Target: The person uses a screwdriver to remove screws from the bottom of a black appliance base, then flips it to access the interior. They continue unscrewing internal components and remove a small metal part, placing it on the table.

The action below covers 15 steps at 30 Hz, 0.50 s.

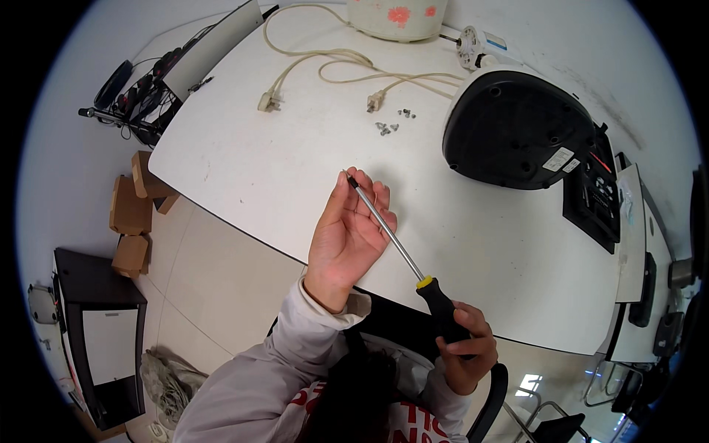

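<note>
Over the near part of the white table (221, 170), my right hand (470, 348) wraps round the black handle of a long screwdriver (399, 249). A yellow collar joins the handle to the steel shaft, which slants up and left to a black tip. My left hand (350, 236) is palm up, with thumb and forefinger pinched at that tip. Between them is a tiny silvery piece that looks like a screw, mostly hidden by the fingers. Several loose screws (385, 128) lie farther back on the table.
An appliance base with a black underside (517, 129) stands at the right, beside an open black tool case (594, 193). Behind are a cream tub (399, 22), a white motor-like part (476, 48) and a cable with plugs (269, 101). Cardboard boxes (131, 207) stand left of the table.
</note>
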{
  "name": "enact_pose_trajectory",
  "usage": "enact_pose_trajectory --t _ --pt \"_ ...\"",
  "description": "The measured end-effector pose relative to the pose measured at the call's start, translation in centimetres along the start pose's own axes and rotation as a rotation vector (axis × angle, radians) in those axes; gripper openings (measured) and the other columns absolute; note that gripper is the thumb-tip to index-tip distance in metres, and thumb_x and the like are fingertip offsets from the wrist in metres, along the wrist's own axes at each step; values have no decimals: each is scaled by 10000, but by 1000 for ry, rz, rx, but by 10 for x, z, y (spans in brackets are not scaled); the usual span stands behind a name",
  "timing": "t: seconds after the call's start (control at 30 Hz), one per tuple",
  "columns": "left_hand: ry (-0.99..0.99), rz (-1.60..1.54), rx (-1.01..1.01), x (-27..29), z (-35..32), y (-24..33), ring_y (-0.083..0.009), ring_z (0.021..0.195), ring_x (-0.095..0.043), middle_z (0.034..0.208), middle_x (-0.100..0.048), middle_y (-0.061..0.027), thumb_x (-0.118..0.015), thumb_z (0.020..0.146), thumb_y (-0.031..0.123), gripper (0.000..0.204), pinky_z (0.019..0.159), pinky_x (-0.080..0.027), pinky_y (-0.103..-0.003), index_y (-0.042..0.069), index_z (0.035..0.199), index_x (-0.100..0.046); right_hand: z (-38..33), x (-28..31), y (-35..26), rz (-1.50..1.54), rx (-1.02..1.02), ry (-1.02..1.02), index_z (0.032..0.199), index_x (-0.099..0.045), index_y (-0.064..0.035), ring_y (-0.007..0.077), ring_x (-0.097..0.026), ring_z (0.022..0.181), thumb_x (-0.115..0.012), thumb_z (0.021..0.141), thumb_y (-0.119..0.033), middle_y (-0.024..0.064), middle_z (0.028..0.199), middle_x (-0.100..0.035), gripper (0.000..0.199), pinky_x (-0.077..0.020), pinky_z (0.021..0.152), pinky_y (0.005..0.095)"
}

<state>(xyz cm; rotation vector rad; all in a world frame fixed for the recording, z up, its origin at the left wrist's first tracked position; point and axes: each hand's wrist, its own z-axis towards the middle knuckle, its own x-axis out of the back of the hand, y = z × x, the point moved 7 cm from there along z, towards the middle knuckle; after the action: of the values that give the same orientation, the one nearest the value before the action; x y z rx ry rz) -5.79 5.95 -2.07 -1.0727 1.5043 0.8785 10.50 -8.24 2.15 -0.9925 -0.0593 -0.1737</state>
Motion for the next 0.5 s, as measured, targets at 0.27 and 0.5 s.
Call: enact_pose_trajectory --t 0.27,0.5 --pt "9 67 -15 2 2 0 -104 1004 -547 916 -647 93 -577 898 278 101 832 -406 -323 203 908 -644 0 2 0 16 -115 233 1079 -485 -75 341 -587 1027 -740 718 -65 227 1146 -567 442 -480 862 368" --pt "35 151 -44 4 -1 -1 -134 1021 -550 906 -644 86 -551 913 281 130 823 -429 -338 192 903 -646 -16 18 20 -35 -418 375 1063 -459 17 180 -619 691 -663 757 -535 126 858 -585 664 -501 617 247"
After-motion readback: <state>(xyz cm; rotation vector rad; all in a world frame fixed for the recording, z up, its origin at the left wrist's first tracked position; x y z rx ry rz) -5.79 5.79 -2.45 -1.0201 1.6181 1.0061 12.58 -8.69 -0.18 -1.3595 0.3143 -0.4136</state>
